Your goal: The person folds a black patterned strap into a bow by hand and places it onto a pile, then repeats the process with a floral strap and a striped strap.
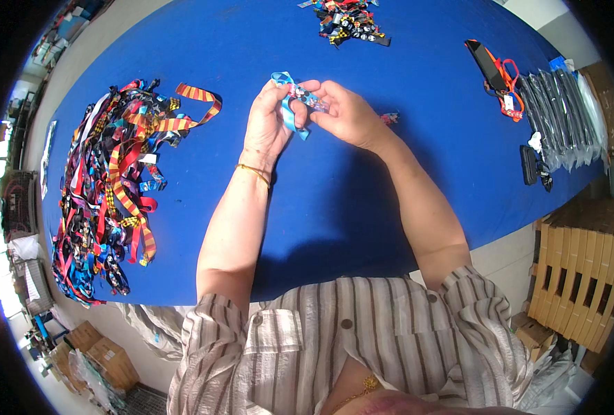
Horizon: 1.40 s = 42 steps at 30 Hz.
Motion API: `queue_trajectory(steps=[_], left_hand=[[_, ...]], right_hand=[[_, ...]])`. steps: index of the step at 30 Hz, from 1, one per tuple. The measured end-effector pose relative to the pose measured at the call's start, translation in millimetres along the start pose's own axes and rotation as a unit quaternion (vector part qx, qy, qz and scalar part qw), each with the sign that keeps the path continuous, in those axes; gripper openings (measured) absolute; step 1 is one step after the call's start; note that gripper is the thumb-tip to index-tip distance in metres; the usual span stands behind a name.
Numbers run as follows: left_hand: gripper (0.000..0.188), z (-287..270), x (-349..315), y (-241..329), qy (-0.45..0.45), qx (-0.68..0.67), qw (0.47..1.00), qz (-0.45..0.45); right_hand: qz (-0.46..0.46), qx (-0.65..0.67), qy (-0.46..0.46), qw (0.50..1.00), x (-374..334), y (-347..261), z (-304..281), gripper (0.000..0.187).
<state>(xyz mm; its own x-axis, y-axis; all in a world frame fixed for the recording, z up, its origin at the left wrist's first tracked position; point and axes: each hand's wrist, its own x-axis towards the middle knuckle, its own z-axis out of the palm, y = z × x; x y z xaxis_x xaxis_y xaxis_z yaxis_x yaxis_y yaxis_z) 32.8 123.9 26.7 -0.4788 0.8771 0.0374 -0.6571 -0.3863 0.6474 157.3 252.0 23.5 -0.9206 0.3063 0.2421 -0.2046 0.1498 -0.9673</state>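
Observation:
A light-blue ribbon strap (289, 116) with a colourful printed stretch is held up over the middle of the blue table. My left hand (267, 117) has it between thumb and fingers, and one blue end hangs below the palm. The thumb and fingertips of my right hand (352, 116) pinch the printed part near its right end. Both hands are close together, with their fingers partly covering the strap. Beside my right wrist, a small red-and-white patterned piece (389, 118) shows on the table.
A large heap of multicoloured straps (106, 200) covers the left of the blue table (217, 41). A smaller strap pile (352, 24) lies at the far edge. At right are a dark phone (484, 63), orange-handled scissors (511, 83) and grey plastic-wrapped packs (563, 117). Cartons (576, 270) stand beyond.

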Motion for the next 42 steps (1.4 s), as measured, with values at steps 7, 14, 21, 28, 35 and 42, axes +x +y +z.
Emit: queue_trajectory(steps=[7,14,21,28,35,42], left_hand=[[0.013,-2,0,1,0.011,-0.025,0.999,0.020],[0.015,4,-3,1,-0.010,-0.030,0.999,-0.005],[0.017,7,-4,3,-0.029,-0.003,1.000,-0.011],[0.020,11,-7,3,-0.065,0.042,0.996,-0.039],[0.022,17,-8,-1,-0.062,0.083,0.993,-0.057],[0.018,14,-6,-1,-0.067,0.085,0.992,-0.062]], right_hand=[[0.048,-0.164,0.094,0.981,1,-27,-6,0.021],[-0.032,-0.270,0.158,0.949,4,-27,-16,0.019],[0.137,0.015,0.100,0.985,6,-42,-14,0.024],[0.128,0.061,0.094,0.985,4,-38,-13,0.027],[0.121,0.047,0.114,0.985,6,-33,-13,0.024],[0.073,0.001,0.106,0.992,5,-28,-7,0.019]])
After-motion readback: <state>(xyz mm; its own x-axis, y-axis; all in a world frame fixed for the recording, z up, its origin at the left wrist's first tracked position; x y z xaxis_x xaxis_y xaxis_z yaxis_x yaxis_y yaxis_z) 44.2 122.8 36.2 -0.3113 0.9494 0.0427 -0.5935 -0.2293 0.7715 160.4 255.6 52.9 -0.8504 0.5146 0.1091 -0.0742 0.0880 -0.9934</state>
